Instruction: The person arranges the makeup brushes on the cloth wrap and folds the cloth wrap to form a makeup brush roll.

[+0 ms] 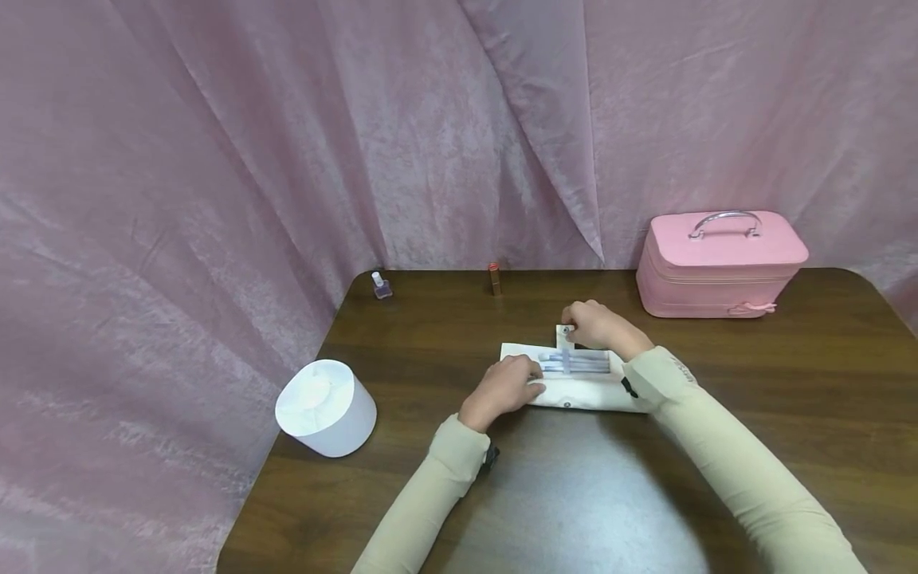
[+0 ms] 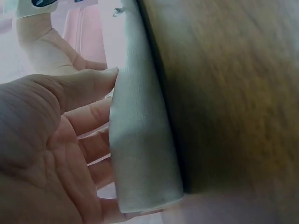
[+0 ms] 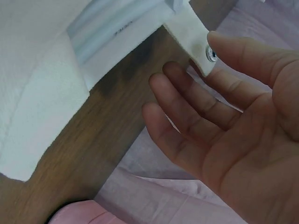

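A white brush pouch lies on the table, its front part folded over into a roll. Slim pale makeup brushes show inside it. At its left end my left hand holds the folded part, thumb at the near side and fingers beyond the fold in the left wrist view. My right hand pinches the end of the pouch's snap strap between thumb and index finger, raised past the back edge. The other right fingers are loosely bent and touch nothing.
A pink vanity case with a metal handle stands at the back right. Along the back edge are a nail polish bottle and a small brown and orange-red tube. On the left stands a white cylinder. Pink curtain hangs behind.
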`<act>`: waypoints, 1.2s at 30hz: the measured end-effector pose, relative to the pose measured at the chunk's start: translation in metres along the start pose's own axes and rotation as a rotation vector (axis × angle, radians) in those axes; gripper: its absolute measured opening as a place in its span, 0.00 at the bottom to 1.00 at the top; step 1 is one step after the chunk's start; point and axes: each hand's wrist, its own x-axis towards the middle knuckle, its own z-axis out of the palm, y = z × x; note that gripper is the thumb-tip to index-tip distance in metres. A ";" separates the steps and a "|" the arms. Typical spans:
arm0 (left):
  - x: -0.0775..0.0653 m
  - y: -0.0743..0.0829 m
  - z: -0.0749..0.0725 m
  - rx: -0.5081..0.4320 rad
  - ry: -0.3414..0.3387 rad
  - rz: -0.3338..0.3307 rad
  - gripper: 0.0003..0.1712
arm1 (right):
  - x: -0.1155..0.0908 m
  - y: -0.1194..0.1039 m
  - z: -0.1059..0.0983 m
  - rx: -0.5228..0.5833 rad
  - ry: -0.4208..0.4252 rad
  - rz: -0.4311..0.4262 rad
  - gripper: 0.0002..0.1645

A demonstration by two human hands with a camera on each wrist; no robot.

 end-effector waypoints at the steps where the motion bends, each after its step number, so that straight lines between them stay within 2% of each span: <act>1: 0.001 0.000 0.000 0.006 0.006 -0.009 0.10 | 0.001 0.000 0.000 0.002 -0.004 -0.001 0.07; 3: 0.004 0.000 0.000 0.029 0.022 -0.015 0.09 | 0.002 -0.001 0.001 0.012 -0.015 -0.001 0.06; 7: 0.008 -0.001 0.000 0.055 0.038 -0.034 0.07 | 0.003 -0.004 0.001 0.021 -0.020 -0.012 0.12; 9: 0.009 -0.002 0.000 0.052 0.041 -0.053 0.07 | 0.004 -0.005 0.001 0.021 -0.012 -0.028 0.12; 15: 0.016 -0.003 0.000 -0.019 0.037 -0.137 0.06 | 0.003 -0.007 0.001 -0.002 0.020 -0.062 0.09; 22: 0.022 -0.001 -0.006 -0.110 0.037 -0.209 0.07 | -0.007 -0.007 0.003 0.004 0.085 -0.114 0.08; 26: 0.024 0.001 -0.007 -0.111 0.027 -0.199 0.08 | -0.012 -0.006 0.005 0.015 0.121 -0.135 0.09; 30: 0.024 0.001 -0.003 -0.093 0.034 -0.162 0.09 | -0.017 -0.008 0.008 0.035 0.110 -0.125 0.09; 36: 0.024 -0.001 0.004 -0.121 0.105 -0.107 0.04 | -0.024 -0.009 0.011 0.034 0.103 -0.099 0.11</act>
